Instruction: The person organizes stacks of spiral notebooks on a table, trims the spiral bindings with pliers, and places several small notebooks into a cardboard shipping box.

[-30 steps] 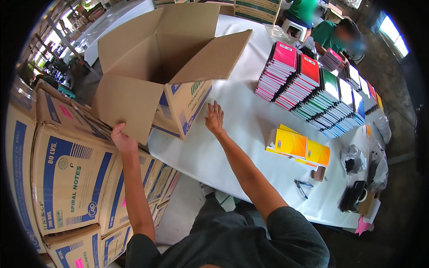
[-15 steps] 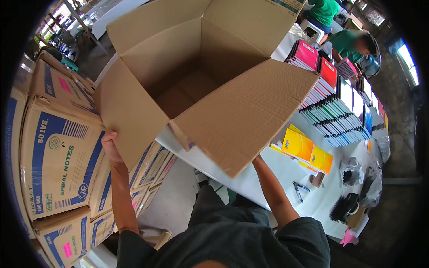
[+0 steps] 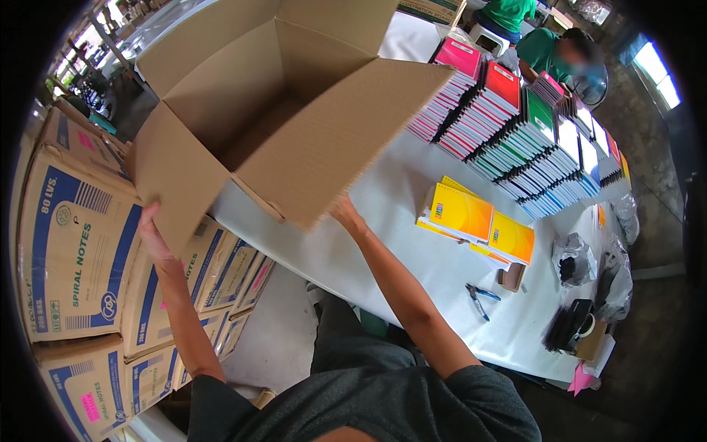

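Observation:
A big brown cardboard box, its flaps spread and its inside bare in the part that shows, is held up over the far left of the table. The left flap's lower edge is pinched in my left hand, thumb showing and the other fingers behind the cardboard. My right hand is at the edge of the near right flap, which covers most of its fingers. Right of that hand, yellow spiral notebooks lie on the white table. Blue-handled pliers rest nearer to me.
Stacked cartons with blue stripes stand close on my left. Tall rows of coloured notebooks fill the table's far right. Plastic bags and a tape roll sit at the right edge. Beyond, a person in green handles notebooks.
The box has moved left and away from me, with both hands still on it. More of the tabletop and the notebook rows now shows. The whole view has shifted somewhat.

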`<move>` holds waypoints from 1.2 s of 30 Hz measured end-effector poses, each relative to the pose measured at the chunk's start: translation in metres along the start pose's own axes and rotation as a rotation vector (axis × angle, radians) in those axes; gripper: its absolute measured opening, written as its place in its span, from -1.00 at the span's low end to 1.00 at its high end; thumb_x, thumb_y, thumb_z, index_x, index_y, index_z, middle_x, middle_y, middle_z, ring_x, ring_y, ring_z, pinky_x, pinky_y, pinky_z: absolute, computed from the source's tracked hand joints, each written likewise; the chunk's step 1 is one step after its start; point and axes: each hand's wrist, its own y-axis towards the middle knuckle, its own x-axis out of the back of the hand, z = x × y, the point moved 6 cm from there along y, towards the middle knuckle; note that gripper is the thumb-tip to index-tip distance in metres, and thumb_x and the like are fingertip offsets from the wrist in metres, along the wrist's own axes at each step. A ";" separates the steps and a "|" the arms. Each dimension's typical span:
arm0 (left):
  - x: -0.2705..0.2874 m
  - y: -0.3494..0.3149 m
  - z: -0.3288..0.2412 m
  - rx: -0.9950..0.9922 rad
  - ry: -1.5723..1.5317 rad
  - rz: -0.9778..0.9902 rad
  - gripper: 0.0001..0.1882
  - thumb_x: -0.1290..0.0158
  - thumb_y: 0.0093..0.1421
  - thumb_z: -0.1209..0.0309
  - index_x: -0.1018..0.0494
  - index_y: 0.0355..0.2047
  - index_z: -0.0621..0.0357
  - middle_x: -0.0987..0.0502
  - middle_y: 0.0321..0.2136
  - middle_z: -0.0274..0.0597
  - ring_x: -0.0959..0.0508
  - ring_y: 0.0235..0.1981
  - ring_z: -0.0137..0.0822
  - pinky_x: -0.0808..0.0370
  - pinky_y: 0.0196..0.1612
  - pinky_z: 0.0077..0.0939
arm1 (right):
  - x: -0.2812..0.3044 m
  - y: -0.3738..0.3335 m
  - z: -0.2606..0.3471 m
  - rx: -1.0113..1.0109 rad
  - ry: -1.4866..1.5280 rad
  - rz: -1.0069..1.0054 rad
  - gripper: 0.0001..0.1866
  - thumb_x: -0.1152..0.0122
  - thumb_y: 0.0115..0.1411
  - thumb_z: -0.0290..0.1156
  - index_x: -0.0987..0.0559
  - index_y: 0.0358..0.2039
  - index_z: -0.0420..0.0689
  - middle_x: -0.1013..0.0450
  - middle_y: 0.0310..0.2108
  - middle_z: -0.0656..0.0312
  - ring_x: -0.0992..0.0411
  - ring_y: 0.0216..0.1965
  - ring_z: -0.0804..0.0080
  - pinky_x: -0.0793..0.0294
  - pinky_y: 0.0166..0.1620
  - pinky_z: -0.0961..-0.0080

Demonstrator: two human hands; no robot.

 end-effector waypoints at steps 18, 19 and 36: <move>-0.021 -0.018 -0.004 -0.239 -0.012 0.002 -0.74 -0.05 0.22 0.43 -0.43 -0.11 0.28 -0.56 -0.17 -0.12 -0.57 -0.12 -0.28 -0.52 -0.04 -0.50 | 0.045 -0.131 0.063 0.268 -0.514 0.376 -0.93 0.00 0.15 -0.67 -0.44 -0.33 -0.31 -0.45 -0.44 -0.04 -0.41 -0.42 0.11 -0.42 -0.31 0.30; -0.034 -0.021 -0.003 -0.247 -0.072 0.060 -0.75 -0.05 0.22 0.44 -0.43 -0.11 0.28 -0.55 -0.17 -0.13 -0.57 -0.12 -0.27 -0.52 -0.05 -0.49 | 0.063 -0.157 0.074 0.282 -0.496 0.354 -0.91 0.00 0.13 -0.67 -0.45 -0.33 -0.31 -0.46 -0.37 -0.11 -0.43 -0.37 -0.04 -0.41 -0.29 0.23; -0.054 -0.038 0.031 -0.119 -0.425 0.281 -0.56 0.04 0.33 0.36 -0.26 0.12 0.40 -0.18 0.23 0.14 -0.12 0.30 0.15 -0.18 0.33 0.14 | 0.441 -0.466 0.140 0.164 -1.001 -0.835 -0.83 -0.09 0.10 -0.74 -0.55 -0.30 -0.27 -0.48 -0.36 0.13 -0.49 -0.32 0.34 -0.46 -0.21 0.50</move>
